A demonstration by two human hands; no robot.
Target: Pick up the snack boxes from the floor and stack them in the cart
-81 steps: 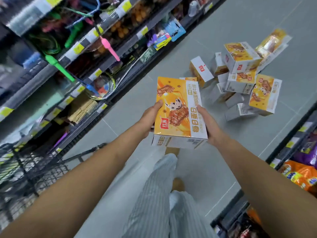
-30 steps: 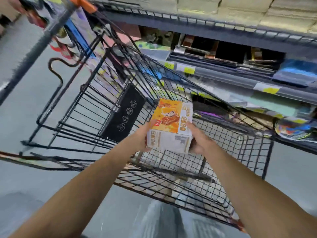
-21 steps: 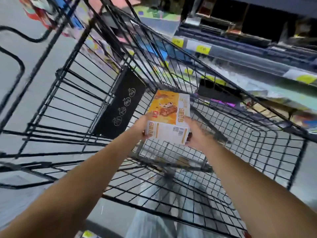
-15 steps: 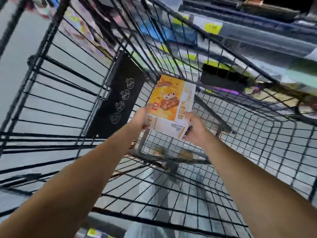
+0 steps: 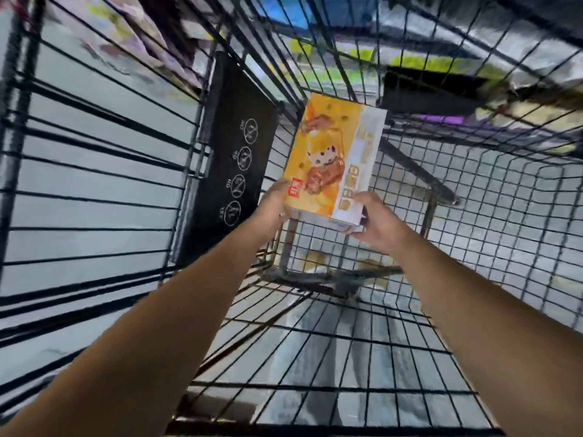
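I hold an orange and white snack box with both hands, deep inside the black wire cart. My left hand grips its lower left edge and my right hand grips its lower right corner. The box lies nearly flat, face up, close above the cart's mesh floor near the far end. No other snack box shows in the cart. The pile on the floor is out of view.
A black panel with round icons hangs on the cart's left wall. Blurred store shelves run beyond the cart's far end. Grey floor shows through the wire mesh on all sides.
I turned from the floor pile to the cart carrying the box. Over the last second both hands have pushed it further down and forward into the basket.
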